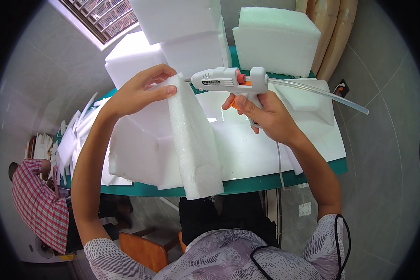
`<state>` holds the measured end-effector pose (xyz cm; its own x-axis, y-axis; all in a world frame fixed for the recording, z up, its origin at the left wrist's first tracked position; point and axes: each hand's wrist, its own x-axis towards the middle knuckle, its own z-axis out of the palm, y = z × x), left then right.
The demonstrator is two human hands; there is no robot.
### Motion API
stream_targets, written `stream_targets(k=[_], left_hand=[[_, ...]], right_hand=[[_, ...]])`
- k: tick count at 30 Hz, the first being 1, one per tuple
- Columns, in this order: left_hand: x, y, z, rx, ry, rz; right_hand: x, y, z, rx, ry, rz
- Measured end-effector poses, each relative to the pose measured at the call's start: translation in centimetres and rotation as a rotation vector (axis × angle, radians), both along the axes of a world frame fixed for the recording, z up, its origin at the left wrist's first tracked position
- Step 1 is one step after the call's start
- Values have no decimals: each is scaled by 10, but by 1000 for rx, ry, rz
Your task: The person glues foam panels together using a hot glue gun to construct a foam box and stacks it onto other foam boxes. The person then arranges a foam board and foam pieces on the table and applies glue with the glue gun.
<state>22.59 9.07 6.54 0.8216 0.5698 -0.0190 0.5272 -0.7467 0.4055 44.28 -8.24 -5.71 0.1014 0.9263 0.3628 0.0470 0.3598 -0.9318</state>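
My left hand point(151, 88) pinches the far upper end of a white foam block point(191, 135), thumb on the near side and fingers behind. Its long narrow edge faces me, and its near end reaches over the table's front edge. In my right hand point(270, 114) is a white hot glue gun point(224, 80) with an orange trigger, my fingers wrapped round its handle. The gun's nozzle points left, at or very close to the block's far end beside my left thumb; contact cannot be made out. A long clear glue stick point(331, 91) sticks out of its back.
Large white foam boxes point(275, 42) stand along the back of the green table point(247, 185). Loose foam strips point(77, 133) pile up at the left. A power cord point(280, 163) hangs over the front edge. Another person point(42, 200) in a checked shirt sits at far left.
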Motion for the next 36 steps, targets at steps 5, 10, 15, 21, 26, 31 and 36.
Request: stream_targets(k=[5, 10, 15, 21, 26, 31, 36], left_hand=[[-2, 3, 2, -29, 15, -4], [-2, 4, 4, -30, 29, -17], [-1, 5, 4, -29, 11, -7], [-1, 5, 4, -28, 11, 4], [-3, 8, 4, -22, 21, -6], [-1, 6, 3, -17, 34, -16], [0, 5, 3, -23, 30, -17]], right_hand=[[-3, 1, 0, 1, 6, -25], [-3, 1, 1, -30, -31, -24], [-5, 3, 3, -32, -27, -19], [-7, -2, 12, -49, -18, -25], [-6, -2, 10, -45, -11, -13], [-3, -6, 11, -56, 0, 0], [-3, -2, 5, -29, 3, -18]])
